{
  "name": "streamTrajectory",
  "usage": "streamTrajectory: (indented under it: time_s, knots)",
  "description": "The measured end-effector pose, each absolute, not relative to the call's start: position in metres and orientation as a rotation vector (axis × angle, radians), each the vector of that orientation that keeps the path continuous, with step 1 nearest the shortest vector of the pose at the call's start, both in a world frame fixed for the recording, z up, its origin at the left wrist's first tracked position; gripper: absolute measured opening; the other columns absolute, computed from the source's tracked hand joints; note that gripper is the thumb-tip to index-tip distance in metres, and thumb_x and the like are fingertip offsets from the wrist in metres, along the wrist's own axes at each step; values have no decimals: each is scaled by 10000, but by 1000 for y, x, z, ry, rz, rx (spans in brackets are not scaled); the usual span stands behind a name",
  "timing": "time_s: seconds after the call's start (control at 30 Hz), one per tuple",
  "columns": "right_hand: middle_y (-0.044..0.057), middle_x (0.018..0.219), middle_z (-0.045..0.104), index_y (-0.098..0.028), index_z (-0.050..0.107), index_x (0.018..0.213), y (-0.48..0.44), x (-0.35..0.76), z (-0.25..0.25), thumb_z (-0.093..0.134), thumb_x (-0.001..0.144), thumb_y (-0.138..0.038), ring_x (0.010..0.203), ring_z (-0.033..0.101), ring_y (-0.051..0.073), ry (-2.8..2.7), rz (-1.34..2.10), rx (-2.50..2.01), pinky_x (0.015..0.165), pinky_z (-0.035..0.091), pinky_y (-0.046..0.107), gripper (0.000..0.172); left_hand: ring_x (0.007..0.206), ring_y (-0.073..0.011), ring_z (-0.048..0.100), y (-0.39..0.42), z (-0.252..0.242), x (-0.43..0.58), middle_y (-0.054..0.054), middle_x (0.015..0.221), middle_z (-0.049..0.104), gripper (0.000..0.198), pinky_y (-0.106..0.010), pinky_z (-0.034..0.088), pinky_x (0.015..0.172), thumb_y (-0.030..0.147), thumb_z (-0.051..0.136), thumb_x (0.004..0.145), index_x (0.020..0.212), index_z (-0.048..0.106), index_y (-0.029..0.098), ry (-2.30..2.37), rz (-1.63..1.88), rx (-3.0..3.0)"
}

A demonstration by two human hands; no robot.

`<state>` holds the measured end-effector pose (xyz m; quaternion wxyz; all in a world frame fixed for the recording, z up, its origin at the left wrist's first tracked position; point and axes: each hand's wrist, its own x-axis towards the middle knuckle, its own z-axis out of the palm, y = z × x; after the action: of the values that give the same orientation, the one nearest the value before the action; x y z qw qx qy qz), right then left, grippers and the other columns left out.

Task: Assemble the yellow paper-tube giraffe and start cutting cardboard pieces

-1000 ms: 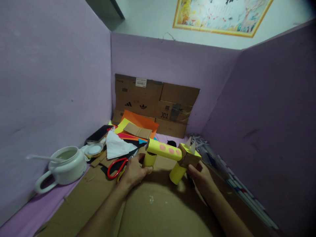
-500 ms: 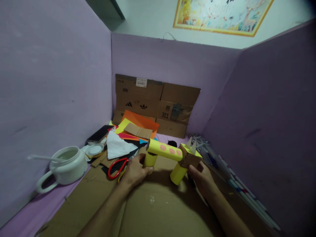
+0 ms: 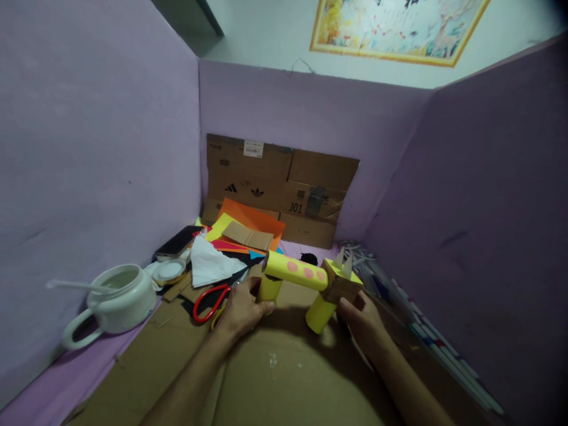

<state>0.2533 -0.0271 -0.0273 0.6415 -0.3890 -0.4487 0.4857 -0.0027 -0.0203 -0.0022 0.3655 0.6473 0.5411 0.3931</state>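
Observation:
A paper-tube animal figure [image 3: 296, 271] stands over the cardboard sheet [image 3: 284, 373], with a yellow body tube, pink spots and yellow tube legs. At its right end is a yellow and brown boxy head [image 3: 341, 284] with two pale pointed ears. My left hand [image 3: 244, 307] grips the leg under the body's left end, thumb in front. My right hand [image 3: 361, 313] pinches the lower right edge of the head; its other fingers are partly hidden behind. Red-handled scissors [image 3: 210, 303] lie just left of my left hand.
At left stands a white mug [image 3: 119, 302] with a white stick in it. Behind are a phone [image 3: 180, 241], a round lid [image 3: 170, 271], white tissue [image 3: 215, 263] and coloured paper [image 3: 252, 219]. A flattened carton [image 3: 284, 183] leans against the back wall. White strips [image 3: 444, 349] lie along the right.

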Motion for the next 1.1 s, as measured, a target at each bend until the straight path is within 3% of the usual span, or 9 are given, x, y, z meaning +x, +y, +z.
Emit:
streamTrajectory:
  time_s: [0.47, 1.1]
  knots:
    - [83, 1035, 672, -218, 602, 1089, -30, 251, -25, 791, 562, -360, 974, 599, 295, -1009, 1084, -884, 874, 440, 428, 578, 828, -231, 613, -20, -4, -4, -85, 972, 681, 407, -327, 450, 728, 268, 649, 607, 997, 630, 151, 1407, 1014, 1693]
    - [80, 1046, 669, -208, 601, 1071, -34, 249, -22, 773, 587, -357, 954, 603, 285, -1025, 1080, -863, 835, 455, 401, 535, 750, -197, 603, -23, 2, -2, -68, 925, 680, 362, -295, 442, 674, 247, 648, 608, 957, 628, 151, 1392, 1011, 1665]
